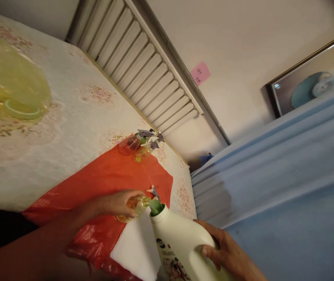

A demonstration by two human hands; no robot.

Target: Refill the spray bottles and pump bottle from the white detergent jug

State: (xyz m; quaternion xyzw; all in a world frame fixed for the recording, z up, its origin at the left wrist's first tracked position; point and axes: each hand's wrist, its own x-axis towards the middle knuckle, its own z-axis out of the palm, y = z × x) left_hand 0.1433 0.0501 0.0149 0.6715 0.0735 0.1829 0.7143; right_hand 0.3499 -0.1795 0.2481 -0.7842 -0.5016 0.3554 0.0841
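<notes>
Tilted white jug [181, 242], green spout touching small, seemingly clear bottle [136, 207]

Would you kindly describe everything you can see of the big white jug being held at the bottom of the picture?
The white jug looks like opaque, smooth plastic, with a printed label low on its side, partly cut off by the frame edge. Its green spout is uncapped. It is tipped, spout toward the small clear bottle that the left hand holds over the red plastic sheet. The right hand grips its body from the right. Whether the spout touches the bottle cannot be told.
</notes>
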